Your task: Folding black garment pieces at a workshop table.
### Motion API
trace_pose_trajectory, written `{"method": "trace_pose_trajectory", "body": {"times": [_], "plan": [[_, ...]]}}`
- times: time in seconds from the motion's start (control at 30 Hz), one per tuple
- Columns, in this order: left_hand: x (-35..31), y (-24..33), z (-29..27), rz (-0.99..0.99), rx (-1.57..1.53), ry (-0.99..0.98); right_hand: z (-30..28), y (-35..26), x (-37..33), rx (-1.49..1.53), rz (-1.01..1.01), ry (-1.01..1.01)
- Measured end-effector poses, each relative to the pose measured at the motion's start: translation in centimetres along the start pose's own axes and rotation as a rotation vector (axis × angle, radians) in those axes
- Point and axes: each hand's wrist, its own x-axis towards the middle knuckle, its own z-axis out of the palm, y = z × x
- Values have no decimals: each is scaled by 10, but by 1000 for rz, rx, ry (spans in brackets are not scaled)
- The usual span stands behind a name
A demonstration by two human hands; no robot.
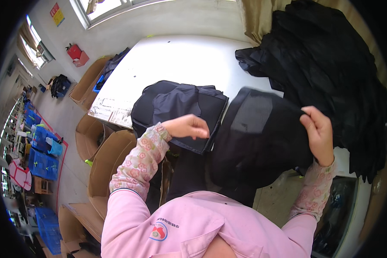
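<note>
A black cloth piece with a grey ribbed panel hangs over the table's front edge, slightly blurred. At its right edge my right hand is closed, pinching the cloth between thumb and fingers. My left hand is over the right part of a stack of dark folded cloth pieces, its fingers curled together. Whatever is in those fingers, if anything, is hidden. The stack lies at the table's front edge, left of the black cloth piece.
The white table has a chipped left corner. A large heap of black cloth covers its right side. Open cardboard boxes stand on the left, near my left arm. Blue crates line the floor farther left, and a red box is by the wall.
</note>
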Motion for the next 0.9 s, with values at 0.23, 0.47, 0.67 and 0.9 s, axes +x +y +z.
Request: {"method": "trace_pose_trajectory", "body": {"times": [0.23,0.47,0.67,0.9], "plan": [[5,-52,119,15,-710,-76,-6,-9,40,621,204,178],[92,-43,141,278,-1487,96,14,-34,42,848,198,328],[114,7,140,391,-1712,294,43,-8,30,895,309,355],[76,18,90,783,-1705,-669,165,162,-32,272,165,194]]}}
